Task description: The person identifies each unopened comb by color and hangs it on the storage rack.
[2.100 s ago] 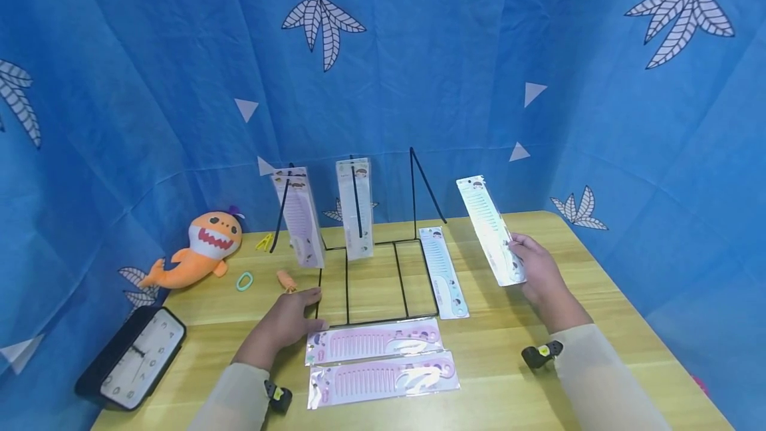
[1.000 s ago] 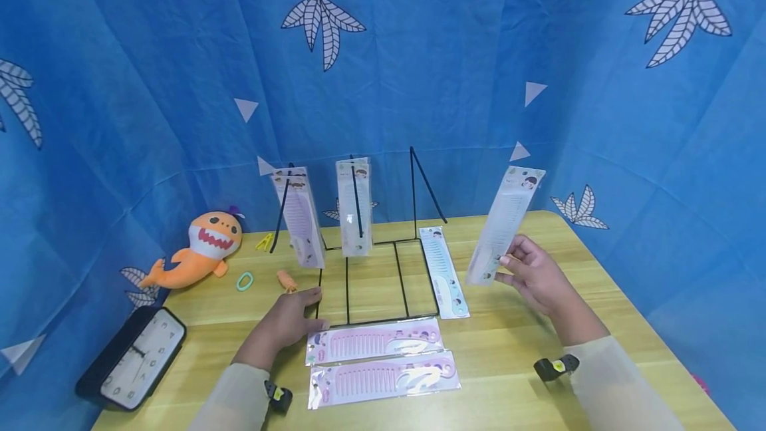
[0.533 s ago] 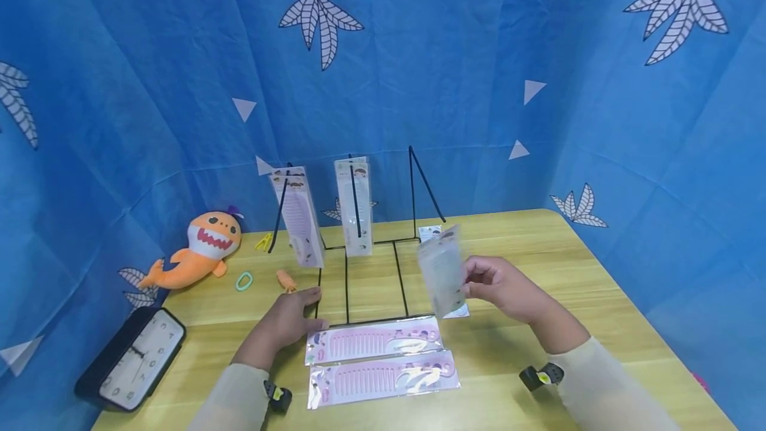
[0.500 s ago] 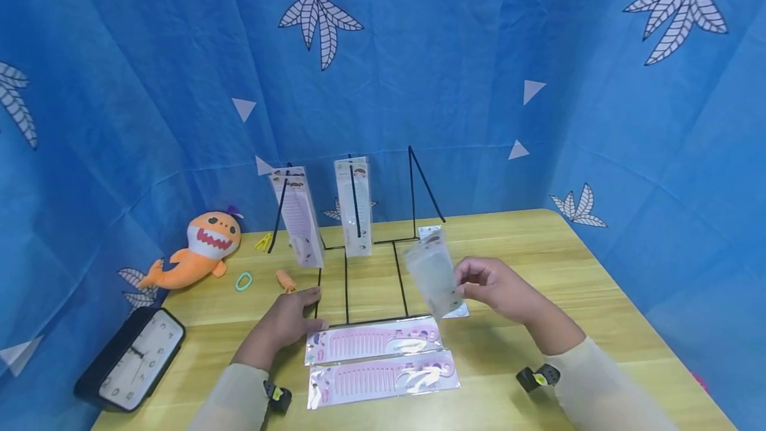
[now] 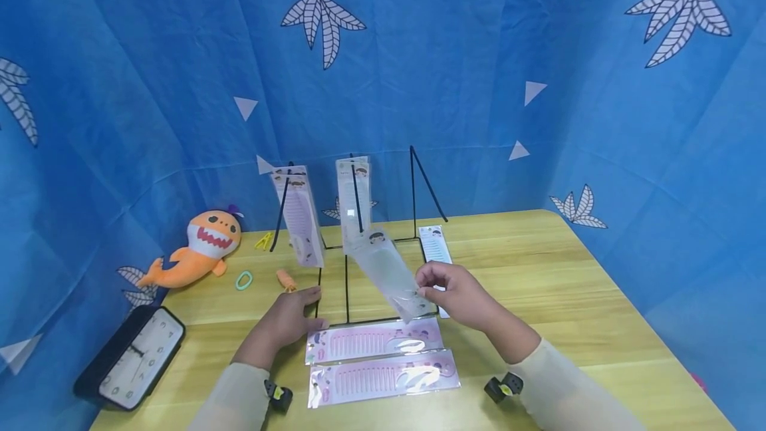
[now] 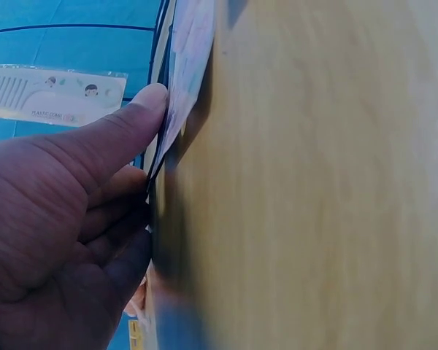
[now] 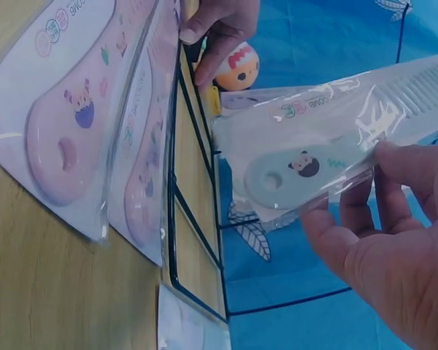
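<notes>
My right hand (image 5: 463,298) pinches a bagged pale green comb (image 7: 277,179) near its handle end, tilted above the black wire rack (image 5: 413,195). In the head view its upper end overlaps the bottom of the bagged combs (image 5: 354,198) hanging on the middle hook. Purple bagged combs (image 5: 299,215) hang on the left hook; the right hook is bare. My left hand (image 5: 284,324) grips the rack's front left corner, thumb on the front wire. Two pink bagged combs (image 5: 383,378) lie in front of the rack, and a blue bagged comb (image 5: 433,245) lies along its right side, partly hidden.
On the left stand an orange plush shark (image 5: 209,241) and a black alarm clock (image 5: 140,358). Between them and the rack lie a yellow clip (image 5: 263,241), a green ring (image 5: 243,281) and a small orange object (image 5: 286,280). A blue curtain (image 5: 383,85) surrounds the table.
My right hand has carried the comb leftward from the table's right side to above the rack, turning and lowering it. My left hand has stayed on the rack's corner.
</notes>
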{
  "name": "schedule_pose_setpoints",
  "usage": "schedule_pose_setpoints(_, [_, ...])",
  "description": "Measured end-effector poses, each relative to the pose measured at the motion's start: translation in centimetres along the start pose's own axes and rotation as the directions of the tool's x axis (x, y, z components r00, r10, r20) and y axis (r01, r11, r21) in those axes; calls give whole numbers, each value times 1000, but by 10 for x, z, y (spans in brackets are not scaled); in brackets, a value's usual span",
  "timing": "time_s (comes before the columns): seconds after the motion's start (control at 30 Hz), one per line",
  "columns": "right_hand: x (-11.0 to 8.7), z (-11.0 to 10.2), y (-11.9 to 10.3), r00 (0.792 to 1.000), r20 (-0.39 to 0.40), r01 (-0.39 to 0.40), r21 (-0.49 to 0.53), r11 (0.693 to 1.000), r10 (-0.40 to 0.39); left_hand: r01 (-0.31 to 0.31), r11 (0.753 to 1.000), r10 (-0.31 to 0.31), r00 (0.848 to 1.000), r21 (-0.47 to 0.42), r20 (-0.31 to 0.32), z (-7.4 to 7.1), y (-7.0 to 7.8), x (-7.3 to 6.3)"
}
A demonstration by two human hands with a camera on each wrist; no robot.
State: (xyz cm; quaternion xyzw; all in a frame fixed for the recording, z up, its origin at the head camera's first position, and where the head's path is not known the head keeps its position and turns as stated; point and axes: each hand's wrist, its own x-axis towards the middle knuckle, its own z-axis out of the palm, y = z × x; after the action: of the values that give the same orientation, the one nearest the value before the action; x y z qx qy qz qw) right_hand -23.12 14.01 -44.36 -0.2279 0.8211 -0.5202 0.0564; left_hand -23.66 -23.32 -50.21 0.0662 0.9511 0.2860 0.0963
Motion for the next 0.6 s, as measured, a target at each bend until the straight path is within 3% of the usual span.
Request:
schedule_pose_setpoints(0.37, [6, 10, 5, 994, -77, -81, 14, 997, 82, 0, 1000, 0, 1000, 7, 1, -1, 2, 0])
schedule_pose_setpoints(0.6, [31, 20, -6, 980, -182, -84, 12, 996, 85, 14, 1000, -14, 1000, 14, 5, 0, 0, 1])
